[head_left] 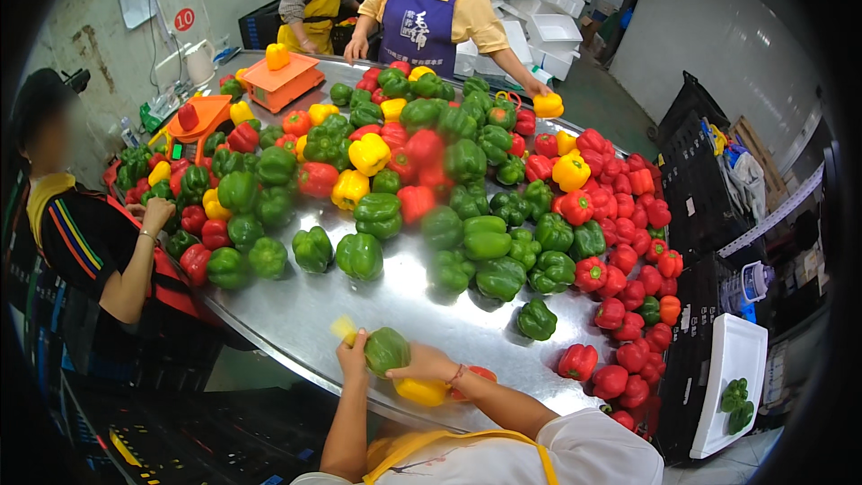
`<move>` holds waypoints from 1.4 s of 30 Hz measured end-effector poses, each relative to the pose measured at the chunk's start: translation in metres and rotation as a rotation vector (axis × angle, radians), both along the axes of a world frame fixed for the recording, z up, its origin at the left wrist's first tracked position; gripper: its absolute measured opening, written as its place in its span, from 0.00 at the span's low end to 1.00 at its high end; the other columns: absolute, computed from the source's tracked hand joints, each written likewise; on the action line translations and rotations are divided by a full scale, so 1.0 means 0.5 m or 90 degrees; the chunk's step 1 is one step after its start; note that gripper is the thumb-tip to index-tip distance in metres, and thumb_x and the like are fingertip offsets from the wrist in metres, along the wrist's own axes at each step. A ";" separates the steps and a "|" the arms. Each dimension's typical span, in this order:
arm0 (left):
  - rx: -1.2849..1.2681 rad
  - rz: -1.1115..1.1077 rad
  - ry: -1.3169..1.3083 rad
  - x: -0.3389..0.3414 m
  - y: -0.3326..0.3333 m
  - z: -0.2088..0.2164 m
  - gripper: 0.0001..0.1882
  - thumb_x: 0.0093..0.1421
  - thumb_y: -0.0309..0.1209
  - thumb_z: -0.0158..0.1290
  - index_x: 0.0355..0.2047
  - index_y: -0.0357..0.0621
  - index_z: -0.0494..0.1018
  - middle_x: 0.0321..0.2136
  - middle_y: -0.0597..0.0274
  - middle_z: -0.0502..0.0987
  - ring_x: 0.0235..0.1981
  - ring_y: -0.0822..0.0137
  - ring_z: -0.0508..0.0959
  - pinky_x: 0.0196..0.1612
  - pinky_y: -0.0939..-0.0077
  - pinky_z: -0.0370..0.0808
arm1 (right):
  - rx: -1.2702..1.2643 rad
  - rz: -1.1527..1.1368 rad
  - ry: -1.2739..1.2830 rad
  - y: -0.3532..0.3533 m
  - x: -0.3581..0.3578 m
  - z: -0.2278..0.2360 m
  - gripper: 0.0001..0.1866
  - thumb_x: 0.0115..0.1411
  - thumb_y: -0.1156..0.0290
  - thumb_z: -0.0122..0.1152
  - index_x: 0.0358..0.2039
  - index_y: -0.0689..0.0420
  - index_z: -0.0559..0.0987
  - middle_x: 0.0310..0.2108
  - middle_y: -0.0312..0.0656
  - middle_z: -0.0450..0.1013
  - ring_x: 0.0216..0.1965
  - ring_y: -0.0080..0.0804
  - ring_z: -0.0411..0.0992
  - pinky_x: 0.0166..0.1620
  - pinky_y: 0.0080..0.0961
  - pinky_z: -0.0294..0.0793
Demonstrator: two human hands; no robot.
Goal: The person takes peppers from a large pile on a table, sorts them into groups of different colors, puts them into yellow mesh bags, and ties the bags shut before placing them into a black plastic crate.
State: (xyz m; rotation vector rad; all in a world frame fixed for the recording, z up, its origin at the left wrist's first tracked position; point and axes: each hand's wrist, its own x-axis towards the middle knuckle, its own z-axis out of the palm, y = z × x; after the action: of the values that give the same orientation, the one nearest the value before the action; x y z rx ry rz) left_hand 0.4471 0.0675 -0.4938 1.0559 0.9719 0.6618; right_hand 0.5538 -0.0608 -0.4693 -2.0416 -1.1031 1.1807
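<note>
Left hand: own left hand (353, 356) is closed around the left side of a green pepper (387, 351), fingers up along its flank.
Right hand: own right hand (427, 363) grips the same pepper from the right; two opposed grips probably stop a round, slick body from turning.
Held pepper: up off the metal, over the near table edge, in front of the torso; likely kept there for short reach and a close look.
Yellow blur: small yellow item (343, 330) at left fingertips, too smeared to identify.
Under right hand: yellow pepper (420, 392), just below; can't tell if touching. A red-orange item (476, 379) sits by the wrist, partly hidden.
Table: steel table (269, 307), mixed peppers piled toward the far side, greens (486, 238) mid-right; near strip mostly bare, presumably as working room.
Right edge: red peppers (610, 313) bunched near black crates (696, 189), which probably act as a stop.
Scales: orange scale (281, 83) carries a yellow pepper; second orange scale (199, 115) carries a red one.
Across: co-worker in purple apron (422, 22) holds another yellow pepper (548, 105).
Side tray: white tray (716, 427), green peppers (737, 404) inside, apart from the pile.
</note>
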 end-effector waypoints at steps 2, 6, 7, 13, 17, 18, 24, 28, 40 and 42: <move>-0.014 -0.056 0.000 -0.010 0.031 -0.008 0.12 0.54 0.33 0.54 0.30 0.33 0.73 0.24 0.61 0.75 0.24 0.72 0.72 0.28 0.79 0.68 | 0.052 -0.030 0.006 -0.005 -0.004 -0.002 0.38 0.38 0.42 0.62 0.41 0.63 0.70 0.36 0.54 0.71 0.39 0.45 0.70 0.43 0.31 0.68; -0.053 -0.275 -0.050 -0.033 0.083 -0.026 0.21 0.53 0.34 0.55 0.44 0.32 0.67 0.39 0.56 0.72 0.38 0.68 0.72 0.41 0.78 0.68 | 0.029 -0.038 0.024 -0.011 -0.002 0.029 0.38 0.42 0.47 0.62 0.48 0.61 0.65 0.41 0.54 0.69 0.42 0.46 0.68 0.46 0.31 0.66; -0.090 -0.330 -0.109 -0.038 0.091 -0.019 0.25 0.52 0.34 0.55 0.48 0.33 0.64 0.44 0.55 0.69 0.43 0.67 0.70 0.45 0.76 0.66 | 0.038 -0.041 0.028 -0.014 -0.002 0.033 0.39 0.42 0.47 0.62 0.49 0.62 0.65 0.42 0.54 0.69 0.43 0.46 0.68 0.46 0.31 0.65; -0.120 -0.607 -0.153 -0.056 0.116 -0.015 0.40 0.49 0.37 0.58 0.58 0.35 0.51 0.57 0.54 0.56 0.57 0.64 0.57 0.57 0.73 0.54 | 0.042 -0.043 0.046 -0.026 0.001 0.042 0.41 0.43 0.47 0.62 0.51 0.63 0.62 0.45 0.55 0.67 0.46 0.46 0.66 0.49 0.31 0.64; -0.026 -0.669 -0.092 -0.041 0.128 -0.022 0.39 0.48 0.37 0.58 0.57 0.36 0.53 0.55 0.56 0.59 0.55 0.65 0.60 0.55 0.74 0.57 | 0.072 -0.028 0.042 -0.033 -0.001 0.050 0.40 0.44 0.48 0.62 0.50 0.63 0.63 0.44 0.55 0.68 0.46 0.46 0.67 0.48 0.32 0.65; -0.030 -0.690 -0.089 -0.035 0.130 -0.016 0.38 0.48 0.36 0.58 0.56 0.36 0.55 0.53 0.57 0.61 0.53 0.66 0.62 0.54 0.75 0.58 | 0.079 -0.030 0.040 -0.033 -0.002 0.057 0.39 0.44 0.49 0.62 0.50 0.63 0.64 0.44 0.54 0.68 0.45 0.46 0.67 0.48 0.32 0.65; -0.009 -0.608 -0.073 -0.020 0.084 0.018 0.26 0.50 0.33 0.57 0.48 0.37 0.64 0.42 0.62 0.69 0.44 0.70 0.68 0.48 0.76 0.64 | 0.178 -0.160 -0.186 -0.048 -0.047 0.058 0.37 0.42 0.51 0.63 0.47 0.62 0.66 0.40 0.49 0.70 0.41 0.46 0.70 0.43 0.33 0.69; 0.003 -0.553 -0.038 -0.020 0.077 0.011 0.24 0.50 0.33 0.56 0.46 0.38 0.66 0.40 0.62 0.70 0.42 0.70 0.69 0.47 0.76 0.65 | 0.195 -0.090 -0.283 -0.061 -0.056 0.067 0.45 0.41 0.48 0.63 0.53 0.63 0.59 0.48 0.55 0.62 0.46 0.49 0.66 0.45 0.36 0.68; -0.166 -0.457 -0.061 -0.014 0.068 0.025 0.19 0.54 0.35 0.52 0.43 0.35 0.69 0.37 0.59 0.73 0.38 0.70 0.72 0.42 0.78 0.69 | 0.102 -0.026 -0.262 -0.081 -0.066 0.070 0.51 0.40 0.50 0.64 0.59 0.58 0.49 0.47 0.52 0.61 0.42 0.51 0.65 0.42 0.39 0.68; -0.171 -0.444 -0.014 -0.010 0.072 0.026 0.18 0.56 0.36 0.50 0.41 0.34 0.70 0.35 0.59 0.74 0.35 0.71 0.73 0.39 0.79 0.70 | 0.079 -0.018 -0.240 -0.079 -0.062 0.078 0.52 0.40 0.50 0.64 0.59 0.58 0.48 0.46 0.52 0.62 0.41 0.51 0.66 0.41 0.39 0.68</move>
State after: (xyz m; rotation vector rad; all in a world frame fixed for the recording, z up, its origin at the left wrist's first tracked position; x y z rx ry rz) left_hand 0.4420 0.1033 -0.4808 1.0530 0.5873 -0.0317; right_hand 0.5230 -0.1002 -0.4302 -2.2268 -1.2786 0.7068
